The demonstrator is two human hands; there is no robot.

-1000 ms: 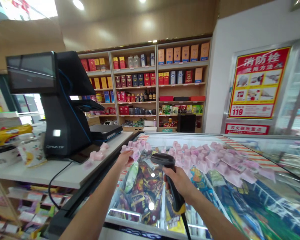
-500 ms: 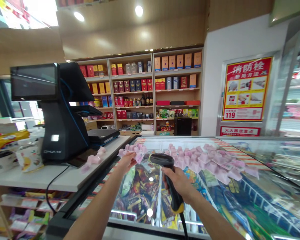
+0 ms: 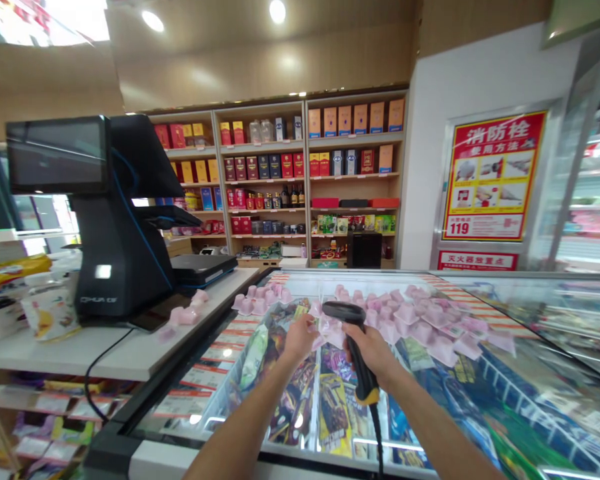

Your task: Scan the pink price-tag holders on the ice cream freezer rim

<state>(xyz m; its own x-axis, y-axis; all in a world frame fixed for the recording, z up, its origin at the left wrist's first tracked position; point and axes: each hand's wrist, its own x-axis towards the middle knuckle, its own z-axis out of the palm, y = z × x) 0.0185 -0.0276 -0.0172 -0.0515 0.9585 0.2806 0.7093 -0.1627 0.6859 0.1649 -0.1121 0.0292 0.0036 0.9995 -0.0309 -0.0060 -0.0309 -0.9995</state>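
Note:
My right hand (image 3: 373,353) is wrapped round the grip of a black and yellow barcode scanner (image 3: 363,367), whose head points left and away. My left hand (image 3: 301,339) is closed on the edge of a small pink cup-shaped pack (image 3: 330,331), just left of and below the scanner head. Fine detail on this pack is blurred. A small group of like pink packs (image 3: 260,300) sits on the glass to the left. A larger spread of pink packs (image 3: 423,320) lies on the glass to the right, beyond my right hand.
Under the glass freezer top (image 3: 215,387) are bagged frozen goods. A black point-of-sale terminal (image 3: 125,267) stands on the white counter (image 3: 120,350) at left, with a few pink pieces (image 3: 185,313) near it. The scanner's cable (image 3: 377,433) hangs toward me. Stocked shelves (image 3: 265,180) stand behind.
My left hand has moved right, from the left group of pink packs to near the scanner, carrying a pink pack. The scanner in my right hand has shifted slightly right.

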